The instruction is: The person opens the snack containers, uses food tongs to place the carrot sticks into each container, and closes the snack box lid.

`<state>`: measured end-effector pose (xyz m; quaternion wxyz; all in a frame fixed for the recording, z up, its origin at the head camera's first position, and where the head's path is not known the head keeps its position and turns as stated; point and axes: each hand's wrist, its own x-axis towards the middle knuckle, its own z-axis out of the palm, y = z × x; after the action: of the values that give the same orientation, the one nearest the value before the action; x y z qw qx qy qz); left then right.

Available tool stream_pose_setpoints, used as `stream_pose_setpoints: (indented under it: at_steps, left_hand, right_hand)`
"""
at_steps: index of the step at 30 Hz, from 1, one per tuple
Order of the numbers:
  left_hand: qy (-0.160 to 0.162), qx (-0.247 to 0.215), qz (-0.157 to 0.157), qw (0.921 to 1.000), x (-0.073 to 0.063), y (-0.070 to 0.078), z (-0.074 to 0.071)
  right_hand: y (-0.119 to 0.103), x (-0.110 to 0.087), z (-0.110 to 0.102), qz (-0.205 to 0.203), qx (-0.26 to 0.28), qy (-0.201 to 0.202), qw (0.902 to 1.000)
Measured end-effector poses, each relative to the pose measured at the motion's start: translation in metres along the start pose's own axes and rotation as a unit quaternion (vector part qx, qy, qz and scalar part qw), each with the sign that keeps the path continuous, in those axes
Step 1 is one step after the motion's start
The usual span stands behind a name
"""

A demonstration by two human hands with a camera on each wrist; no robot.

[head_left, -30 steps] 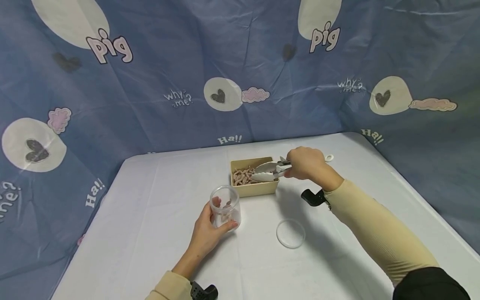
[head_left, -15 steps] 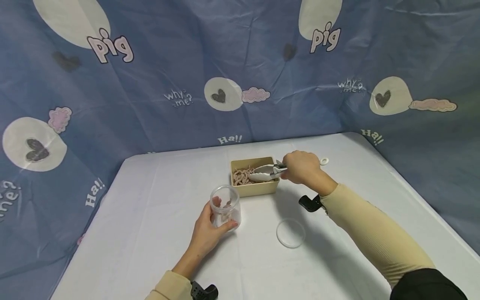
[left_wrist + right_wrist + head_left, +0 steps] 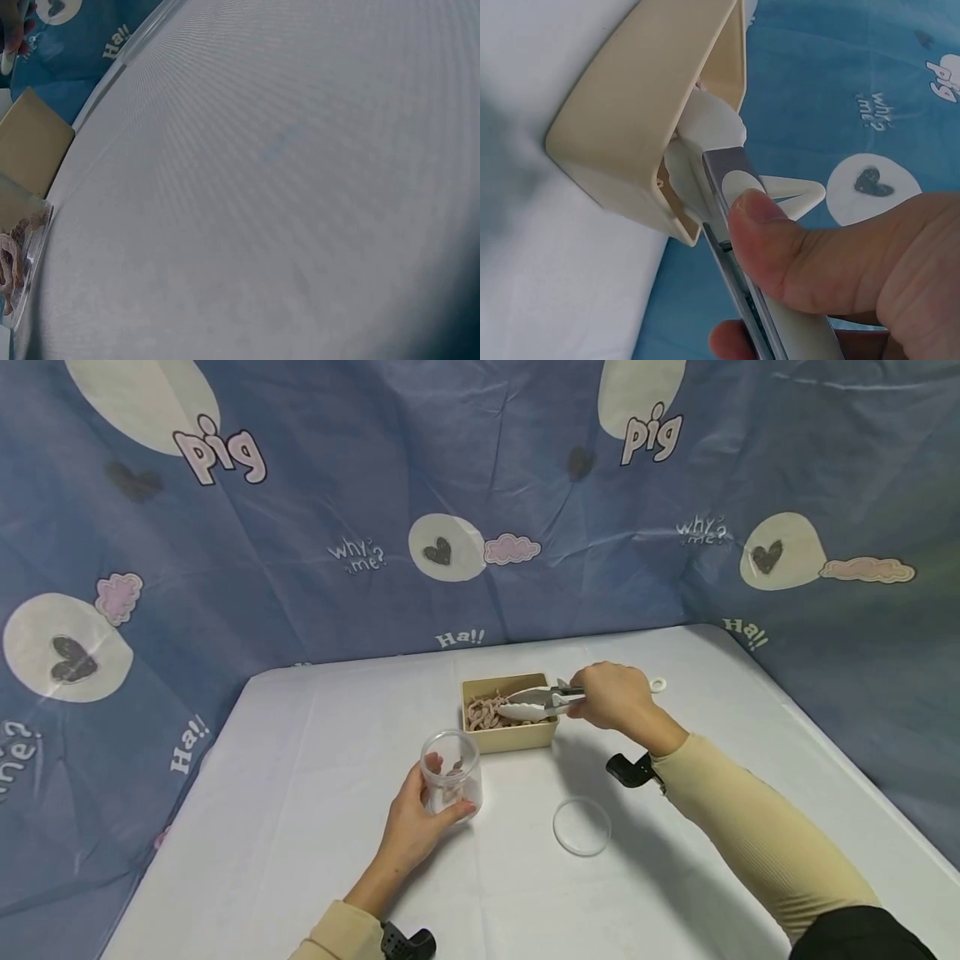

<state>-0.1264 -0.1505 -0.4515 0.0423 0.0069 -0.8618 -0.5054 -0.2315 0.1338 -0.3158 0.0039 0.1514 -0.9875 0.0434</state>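
Note:
My left hand (image 3: 415, 822) holds a clear plastic jar (image 3: 452, 781) upright on the table, fingers and thumb curled round its side. A few brownish strands (image 3: 9, 266) lie inside it, seen at the edge of the left wrist view. With my right hand (image 3: 615, 697) I grip a pair of metal tongs with white tips (image 3: 527, 706). Those tips reach into a beige rectangular box (image 3: 517, 742) containing a heap of brownish, worm-like strands (image 3: 483, 712). In the right wrist view the tongs' tips (image 3: 712, 124) are inside the box rim; whether they pinch a strand is hidden.
A clear round lid or ring (image 3: 582, 827) lies on the white-covered table (image 3: 315, 793), right of the jar. The tongs' white ring end (image 3: 657, 685) shows behind my right hand. A blue printed curtain (image 3: 375, 468) hangs along the table's back and sides.
The right hand and tongs shift slightly left and deeper into the box, then a little back to the right. The left hand and jar stay put.

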Motion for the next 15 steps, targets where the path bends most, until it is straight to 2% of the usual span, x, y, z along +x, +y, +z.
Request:
stream_pose_setpoints:
  at_steps: [15]
  left_hand:
    - [-0.002, -0.003, 0.006, 1.0, -0.0002, -0.0019, 0.0]
  right_hand:
    - [0.0062, -0.0069, -0.0029, -0.003, 0.013, 0.025, 0.9996]
